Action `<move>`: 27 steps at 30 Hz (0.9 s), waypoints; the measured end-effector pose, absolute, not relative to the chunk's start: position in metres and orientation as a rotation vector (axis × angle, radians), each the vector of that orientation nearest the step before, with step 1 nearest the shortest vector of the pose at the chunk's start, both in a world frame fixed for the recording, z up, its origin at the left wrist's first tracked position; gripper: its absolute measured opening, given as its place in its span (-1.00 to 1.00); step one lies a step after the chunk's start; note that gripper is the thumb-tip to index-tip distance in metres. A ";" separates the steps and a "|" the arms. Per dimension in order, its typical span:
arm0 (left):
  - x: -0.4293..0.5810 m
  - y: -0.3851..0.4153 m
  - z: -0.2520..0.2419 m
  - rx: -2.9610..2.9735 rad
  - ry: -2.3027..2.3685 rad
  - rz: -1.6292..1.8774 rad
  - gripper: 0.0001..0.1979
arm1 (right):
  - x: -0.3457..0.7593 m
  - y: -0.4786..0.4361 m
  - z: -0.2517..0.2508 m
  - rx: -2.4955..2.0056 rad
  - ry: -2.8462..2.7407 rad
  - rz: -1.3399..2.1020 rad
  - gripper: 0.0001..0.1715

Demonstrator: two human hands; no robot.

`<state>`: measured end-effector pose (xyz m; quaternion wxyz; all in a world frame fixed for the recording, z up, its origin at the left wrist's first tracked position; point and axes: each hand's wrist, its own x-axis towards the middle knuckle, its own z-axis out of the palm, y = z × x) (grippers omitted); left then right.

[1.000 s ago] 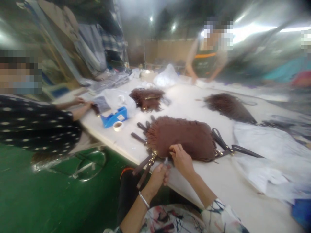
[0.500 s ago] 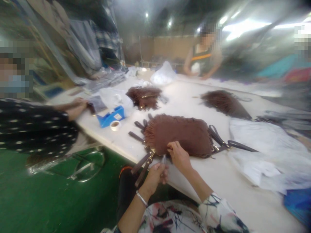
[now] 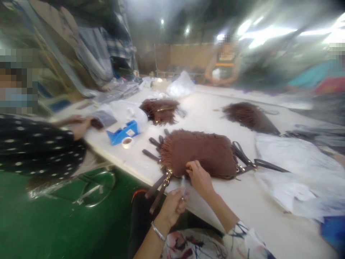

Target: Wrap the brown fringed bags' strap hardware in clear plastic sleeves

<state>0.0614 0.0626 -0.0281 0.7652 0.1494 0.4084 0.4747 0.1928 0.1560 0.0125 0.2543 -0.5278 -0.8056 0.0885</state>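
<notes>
A brown fringed bag (image 3: pixel 203 153) lies flat before me, with dark straps and gold-coloured clasps at both ends. My left hand (image 3: pixel 174 205) is closed around a slim, pale, pointed tool (image 3: pixel 183 187) just off the bag's near edge; its exact kind is too blurred to make out. My right hand (image 3: pixel 199 178) rests against the near side of the bag, thumb and fingers pinched together at its surface. Whatever lies between those fingertips, if anything, is hidden.
A blue tape dispenser (image 3: pixel 123 133) and a tape roll (image 3: pixel 127 142) sit left of the bag. Two more brown fringed bags (image 3: pixel 159 110) (image 3: pixel 252 116) lie farther back. White plastic sheets (image 3: pixel 291 169) spread rightward. A co-worker's hands (image 3: pixel 82 126) hold something dark at left; another person (image 3: pixel 222 68) stands behind.
My left hand has drawn slightly down from the bag, and more of the slim tool shows. My right hand stays at the same spot on the bag. The left co-worker's hands shifted.
</notes>
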 end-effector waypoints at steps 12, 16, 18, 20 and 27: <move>0.065 0.060 -0.035 0.366 0.927 1.062 -0.55 | 0.195 0.158 0.009 -1.388 -2.189 0.252 -0.82; 0.065 0.061 -0.035 0.385 0.931 1.075 -0.55 | 0.195 0.159 0.007 -1.358 -2.193 0.233 -0.80; 0.066 0.061 -0.033 0.393 0.929 1.078 -0.55 | 0.196 0.159 0.007 -1.351 -2.188 0.224 -0.80; 0.066 0.060 -0.032 0.401 0.930 1.084 -0.56 | 0.196 0.159 0.006 -1.343 -2.188 0.232 -0.80; 0.068 0.052 -0.041 0.441 0.964 1.098 -0.53 | 0.196 0.159 0.005 -1.336 -2.189 0.261 -0.79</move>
